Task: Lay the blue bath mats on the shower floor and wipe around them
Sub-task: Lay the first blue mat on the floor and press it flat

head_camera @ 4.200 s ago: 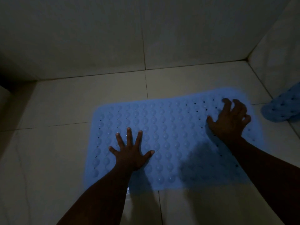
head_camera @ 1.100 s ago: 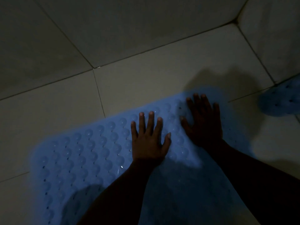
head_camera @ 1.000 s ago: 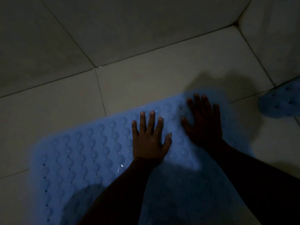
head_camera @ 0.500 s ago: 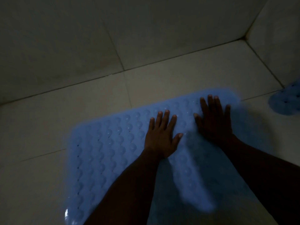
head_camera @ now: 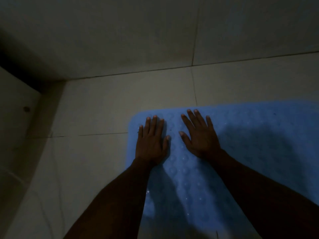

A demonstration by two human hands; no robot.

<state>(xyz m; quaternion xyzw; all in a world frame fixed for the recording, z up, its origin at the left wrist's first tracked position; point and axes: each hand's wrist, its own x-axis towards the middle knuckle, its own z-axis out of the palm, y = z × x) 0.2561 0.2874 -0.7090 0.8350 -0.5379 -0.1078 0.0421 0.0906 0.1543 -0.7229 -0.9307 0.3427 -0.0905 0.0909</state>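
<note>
Dimly lit, the tiled shower floor (head_camera: 96, 107) takes up most of the frame, pale square tiles crossed by thin dark grout lines, and it meets a tiled wall (head_camera: 138, 31) along a seam that runs across the upper part of the picture. At the left edge a second wall face (head_camera: 15, 107) stands at an angle, with a deep shadow in the corner at upper left and a small dark spot (head_camera: 26, 109) on it. Next in size, the blue bath mat (head_camera: 259, 135) lies flat on the floor in the right and lower right of the frame; its rounded corner sits near the middle, its far edge runs toward the right border, and its right and lower parts run out of view. Its surface shows rows of faint round bumps and a few tiny bright glints, and shadows of the arms darken its right half. Two bare forearms reach in from the bottom edge. The left hand (head_camera: 151, 140) rests palm down on the mat just inside its left edge, fingers straight and close together, grasping nothing. The right hand (head_camera: 198, 137) lies flat just beside it toward the right, fingers spread and extended, also holding nothing.
</note>
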